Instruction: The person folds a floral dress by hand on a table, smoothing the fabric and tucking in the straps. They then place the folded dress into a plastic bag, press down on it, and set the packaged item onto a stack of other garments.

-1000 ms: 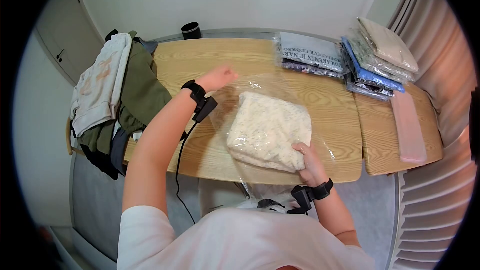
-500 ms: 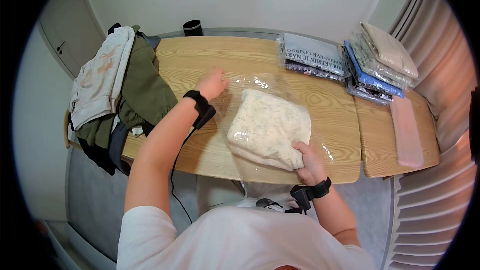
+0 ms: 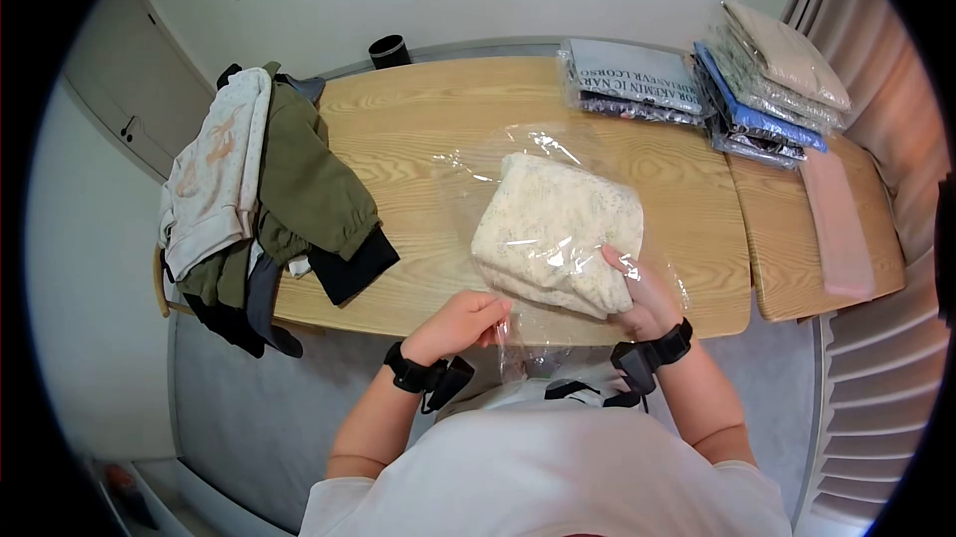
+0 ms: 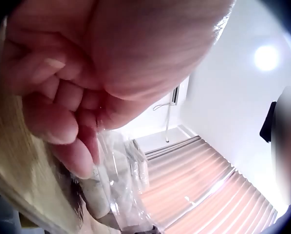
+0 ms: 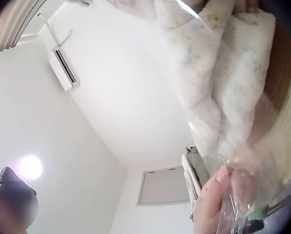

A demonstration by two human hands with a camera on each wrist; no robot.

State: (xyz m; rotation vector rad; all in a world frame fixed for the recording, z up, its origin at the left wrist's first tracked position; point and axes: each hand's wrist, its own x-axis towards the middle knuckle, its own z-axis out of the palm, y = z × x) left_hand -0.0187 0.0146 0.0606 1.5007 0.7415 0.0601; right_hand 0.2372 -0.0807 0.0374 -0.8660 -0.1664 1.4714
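A folded cream garment with a faint speckled pattern [image 3: 558, 223] lies inside a clear plastic bag [image 3: 460, 173] on the wooden table. My right hand [image 3: 647, 300] grips the garment's near right corner, thumb on top and fingers beneath. At the table's front edge my left hand [image 3: 463, 323] pinches the near edge of the bag. In the left wrist view the bag's crinkled film [image 4: 118, 168] hangs from the thumb and curled fingers. The right wrist view shows the garment's soft folds [image 5: 223, 73] close up, with the left hand [image 5: 211, 202] on the film beyond.
Loose clothes, among them an olive garment [image 3: 314, 183] and a white printed sweatshirt [image 3: 219, 163], are heaped at the table's left end. Bagged folded clothes stand in two stacks at the back right, one topped by a grey-blue piece [image 3: 632, 74]. A pink strip [image 3: 836, 223] lies right.
My left hand has come from beyond the bag's left side back to its near edge and now pinches the film there. The right hand keeps its hold on the garment's corner.
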